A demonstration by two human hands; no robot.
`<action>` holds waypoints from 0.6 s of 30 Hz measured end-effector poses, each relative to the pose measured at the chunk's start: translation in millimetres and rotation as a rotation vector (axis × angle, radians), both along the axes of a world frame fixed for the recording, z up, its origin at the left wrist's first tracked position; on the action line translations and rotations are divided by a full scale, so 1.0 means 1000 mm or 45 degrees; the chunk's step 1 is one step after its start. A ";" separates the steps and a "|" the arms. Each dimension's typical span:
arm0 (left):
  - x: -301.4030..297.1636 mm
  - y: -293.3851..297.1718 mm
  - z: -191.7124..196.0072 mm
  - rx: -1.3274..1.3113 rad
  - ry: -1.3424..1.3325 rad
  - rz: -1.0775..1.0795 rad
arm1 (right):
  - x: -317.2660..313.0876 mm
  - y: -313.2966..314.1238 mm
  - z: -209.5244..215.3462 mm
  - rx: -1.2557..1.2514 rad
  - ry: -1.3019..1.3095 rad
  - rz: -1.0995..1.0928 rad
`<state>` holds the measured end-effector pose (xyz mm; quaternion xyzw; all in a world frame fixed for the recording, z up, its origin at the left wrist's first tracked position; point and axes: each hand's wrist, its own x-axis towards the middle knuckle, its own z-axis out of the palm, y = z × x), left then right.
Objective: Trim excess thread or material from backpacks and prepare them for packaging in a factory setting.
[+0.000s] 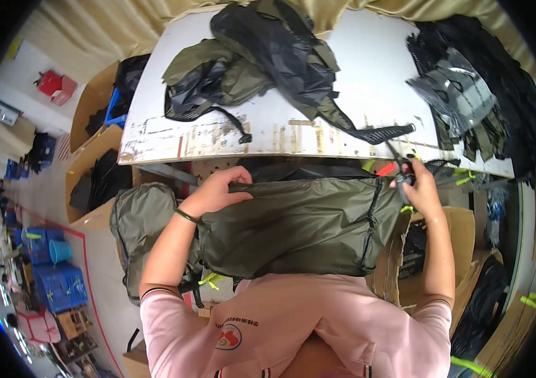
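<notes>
An olive green fabric bag [293,220] with dark seam trim stretches sideways across my front, just below the table edge. My left hand [221,191] pinches its upper edge near the left end, thumb in front and fingers behind. At the bag's upper right corner, my right hand [416,189] is closed around a small dark object [405,171]. Its kind is unclear, and the fingers partly cover it. Beside that hand a dark strap runs up toward the table, and a small red piece [385,169] shows to its left.
On the white table [369,75] lie olive and black bags [268,57], with a clear plastic packet [463,91] and dark fabric at its right. Cardboard boxes [460,236] stand at both sides. Another olive bag [145,214] hangs at my left. Blue crates [60,286] stand farther left.
</notes>
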<state>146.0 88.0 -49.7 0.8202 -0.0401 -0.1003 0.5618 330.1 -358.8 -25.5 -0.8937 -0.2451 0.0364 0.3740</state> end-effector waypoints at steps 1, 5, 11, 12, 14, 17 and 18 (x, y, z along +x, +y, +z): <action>-0.006 -0.003 0.005 0.119 -0.068 0.040 | -0.005 0.028 0.015 -0.129 -0.006 0.121; -0.020 -0.011 0.004 0.235 -0.206 0.118 | -0.019 0.108 0.033 -0.345 -0.088 0.673; -0.031 -0.012 0.000 0.300 -0.318 0.148 | -0.013 0.157 0.023 -0.607 -0.130 1.066; -0.032 -0.011 -0.002 0.302 -0.332 0.142 | -0.012 0.162 0.022 -0.615 -0.134 1.085; -0.033 -0.010 -0.004 0.297 -0.345 0.151 | -0.010 0.169 0.021 -0.652 -0.123 1.173; -0.033 -0.008 -0.005 0.319 -0.368 0.145 | -0.013 0.176 0.020 -0.638 -0.110 1.194; -0.033 -0.008 -0.007 0.339 -0.387 0.140 | -0.013 0.177 0.019 -0.605 -0.100 1.204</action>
